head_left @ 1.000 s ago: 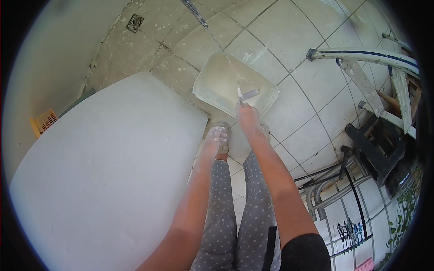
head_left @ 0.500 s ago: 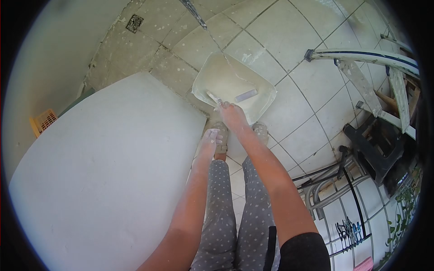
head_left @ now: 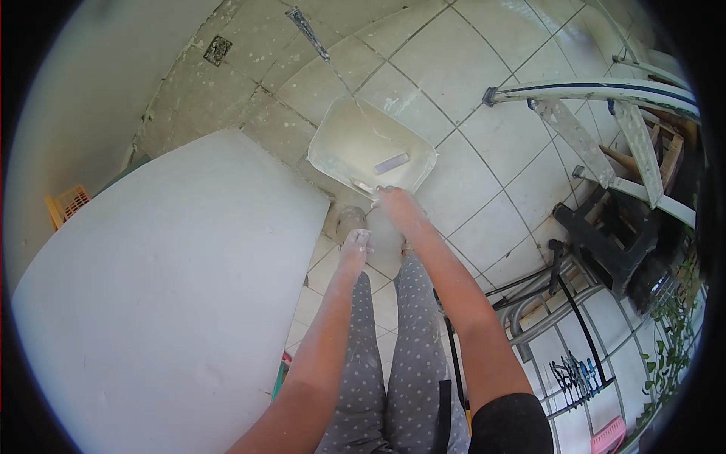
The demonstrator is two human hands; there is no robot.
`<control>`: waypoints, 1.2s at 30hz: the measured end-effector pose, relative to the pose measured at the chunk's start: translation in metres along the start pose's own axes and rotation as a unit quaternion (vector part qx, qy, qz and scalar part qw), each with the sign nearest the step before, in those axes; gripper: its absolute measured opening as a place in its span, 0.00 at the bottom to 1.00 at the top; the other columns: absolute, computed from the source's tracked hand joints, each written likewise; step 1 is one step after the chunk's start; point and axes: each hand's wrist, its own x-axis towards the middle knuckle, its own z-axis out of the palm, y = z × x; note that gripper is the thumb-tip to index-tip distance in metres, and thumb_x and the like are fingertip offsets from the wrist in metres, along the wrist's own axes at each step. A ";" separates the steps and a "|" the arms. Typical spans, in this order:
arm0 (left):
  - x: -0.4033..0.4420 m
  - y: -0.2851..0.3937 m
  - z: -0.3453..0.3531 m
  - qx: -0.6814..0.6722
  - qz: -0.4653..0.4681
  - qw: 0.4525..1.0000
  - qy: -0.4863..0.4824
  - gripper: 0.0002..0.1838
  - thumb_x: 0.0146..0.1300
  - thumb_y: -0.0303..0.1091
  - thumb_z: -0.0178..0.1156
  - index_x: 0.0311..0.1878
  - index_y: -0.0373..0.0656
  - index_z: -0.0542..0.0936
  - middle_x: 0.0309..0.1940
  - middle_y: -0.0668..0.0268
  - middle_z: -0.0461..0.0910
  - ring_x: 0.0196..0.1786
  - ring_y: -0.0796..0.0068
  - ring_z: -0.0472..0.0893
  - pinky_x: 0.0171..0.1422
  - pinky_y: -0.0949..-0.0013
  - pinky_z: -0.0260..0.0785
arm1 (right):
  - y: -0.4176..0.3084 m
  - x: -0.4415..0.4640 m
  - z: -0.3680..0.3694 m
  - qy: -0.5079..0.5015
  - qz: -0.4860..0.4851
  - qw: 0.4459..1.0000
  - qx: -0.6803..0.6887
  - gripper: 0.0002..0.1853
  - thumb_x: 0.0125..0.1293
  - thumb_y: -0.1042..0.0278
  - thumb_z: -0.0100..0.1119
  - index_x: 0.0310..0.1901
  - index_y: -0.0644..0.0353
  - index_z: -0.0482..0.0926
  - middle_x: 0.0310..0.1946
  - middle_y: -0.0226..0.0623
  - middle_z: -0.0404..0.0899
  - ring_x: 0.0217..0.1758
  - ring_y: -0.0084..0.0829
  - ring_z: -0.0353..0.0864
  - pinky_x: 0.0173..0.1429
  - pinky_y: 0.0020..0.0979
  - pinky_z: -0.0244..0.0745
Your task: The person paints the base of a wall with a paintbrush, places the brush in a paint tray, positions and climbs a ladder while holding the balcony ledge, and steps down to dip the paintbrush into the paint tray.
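Observation:
At the near rim of a shallow whitish tub (head_left: 321, 140), my right hand (head_left: 403, 209) is closed on a small pale narrow tool (head_left: 364, 186); its exact kind is unclear. Inside the tub are creamy-white material and a pale lilac rectangular block (head_left: 392, 163). My left hand (head_left: 355, 244), coated in white powder, has its fingers curled in beside the large white board (head_left: 174, 280). Whatever that hand may hold is hidden. A hazy pale patch (head_left: 386, 240) lies between my hands, over one foot.
A dark, splattered, handle-like object (head_left: 308, 33) trails a thin line toward the tub. On the right are a white-and-blue ladder-like frame (head_left: 605, 91), a black stool (head_left: 605, 234), metal rails and a plant (head_left: 669, 348). A yellow basket (head_left: 69, 204) stands behind the board.
My right hand and its tool have drawn back from inside the tub to its near rim. My left hand is slightly lower. The view has shifted a little.

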 end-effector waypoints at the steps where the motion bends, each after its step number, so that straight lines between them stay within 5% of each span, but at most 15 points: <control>1: -0.006 0.000 0.001 0.002 -0.004 1.000 0.001 0.15 0.74 0.40 0.49 0.49 0.37 0.77 0.35 0.62 0.80 0.35 0.74 0.79 0.42 0.70 0.74 | 0.008 0.000 -0.012 0.007 0.007 0.998 0.055 0.15 0.64 0.66 0.60 0.49 0.63 0.79 0.30 0.40 0.83 0.35 0.34 0.85 0.39 0.33 0.79; 4: -0.018 0.000 -0.003 0.019 -0.017 1.000 -0.011 0.15 0.73 0.40 0.50 0.49 0.37 0.77 0.35 0.62 0.80 0.35 0.74 0.79 0.41 0.70 0.74 | 0.021 -0.027 -0.075 -0.002 0.151 0.898 0.414 0.15 0.67 0.67 0.58 0.51 0.65 0.80 0.25 0.36 0.81 0.31 0.27 0.82 0.35 0.27 0.76; 10: -0.045 -0.008 -0.013 0.031 -0.021 0.999 -0.008 0.14 0.72 0.39 0.51 0.48 0.37 0.76 0.32 0.62 0.79 0.33 0.75 0.79 0.38 0.70 0.73 | 0.050 -0.112 -0.094 0.011 0.172 0.722 0.670 0.18 0.72 0.63 0.53 0.56 0.65 0.79 0.26 0.28 0.78 0.26 0.18 0.74 0.32 0.23 0.70; 19: -0.084 0.002 -0.033 0.183 0.033 0.981 -0.046 0.14 0.72 0.39 0.51 0.48 0.38 0.76 0.32 0.61 0.79 0.33 0.73 0.79 0.40 0.67 0.74 | -0.024 -0.274 -0.113 0.149 0.159 0.500 0.838 0.25 0.70 0.62 0.59 0.63 0.66 0.71 0.25 0.28 0.75 0.23 0.18 0.68 0.30 0.24 0.66; 22: -0.068 -0.015 -0.046 0.266 0.126 0.953 -0.071 0.14 0.71 0.39 0.52 0.48 0.38 0.76 0.35 0.59 0.80 0.37 0.70 0.80 0.41 0.65 0.74 | -0.080 -0.333 -0.106 0.199 0.149 0.386 0.889 0.18 0.71 0.62 0.57 0.57 0.62 0.72 0.23 0.28 0.72 0.22 0.19 0.67 0.28 0.24 0.63; 24: -0.101 0.021 -0.031 0.256 0.095 0.959 -0.079 0.13 0.70 0.39 0.53 0.46 0.38 0.76 0.38 0.58 0.79 0.39 0.69 0.80 0.42 0.64 0.74 | -0.132 -0.379 -0.105 0.234 0.119 0.327 0.908 0.11 0.72 0.62 0.55 0.48 0.59 0.72 0.22 0.28 0.70 0.22 0.21 0.66 0.28 0.24 0.62; 26: -0.098 0.039 -0.027 0.265 0.085 0.955 -0.100 0.13 0.69 0.39 0.54 0.46 0.38 0.76 0.38 0.59 0.79 0.39 0.70 0.79 0.41 0.65 0.74 | -0.180 -0.424 -0.086 0.265 0.082 0.301 0.913 0.25 0.68 0.50 0.62 0.57 0.62 0.73 0.22 0.26 0.70 0.22 0.19 0.66 0.28 0.23 0.61; 28: -0.067 0.046 -0.042 0.305 0.156 0.918 -0.198 0.12 0.69 0.38 0.54 0.46 0.39 0.76 0.39 0.59 0.78 0.37 0.70 0.80 0.40 0.65 0.75 | -0.229 -0.470 -0.087 0.286 -0.002 0.178 0.942 0.23 0.68 0.49 0.62 0.52 0.61 0.74 0.21 0.24 0.68 0.21 0.17 0.64 0.28 0.22 0.59; 30: -0.071 0.072 -0.033 0.431 0.351 0.806 -0.206 0.11 0.69 0.37 0.54 0.47 0.40 0.75 0.36 0.61 0.77 0.33 0.71 0.79 0.36 0.66 0.74 | -0.265 -0.518 -0.103 0.313 -0.056 0.150 0.936 0.21 0.67 0.46 0.62 0.46 0.57 0.74 0.20 0.22 0.67 0.20 0.16 0.63 0.28 0.22 0.57; 32: -0.148 0.117 0.009 0.357 0.212 0.894 -0.169 0.13 0.67 0.41 0.52 0.47 0.43 0.76 0.33 0.61 0.80 0.31 0.73 0.77 0.34 0.70 0.69 | -0.277 -0.560 -0.099 0.349 -0.109 0.144 0.920 0.20 0.68 0.45 0.61 0.42 0.55 0.73 0.20 0.22 0.67 0.20 0.16 0.63 0.29 0.22 0.56; 36: -0.163 0.137 0.028 0.438 0.219 0.847 -0.207 0.15 0.66 0.43 0.52 0.48 0.43 0.75 0.31 0.61 0.79 0.26 0.73 0.76 0.29 0.69 0.67 | -0.293 -0.642 -0.098 0.475 -0.159 0.156 0.851 0.19 0.69 0.44 0.58 0.38 0.54 0.71 0.20 0.22 0.66 0.21 0.16 0.63 0.30 0.23 0.57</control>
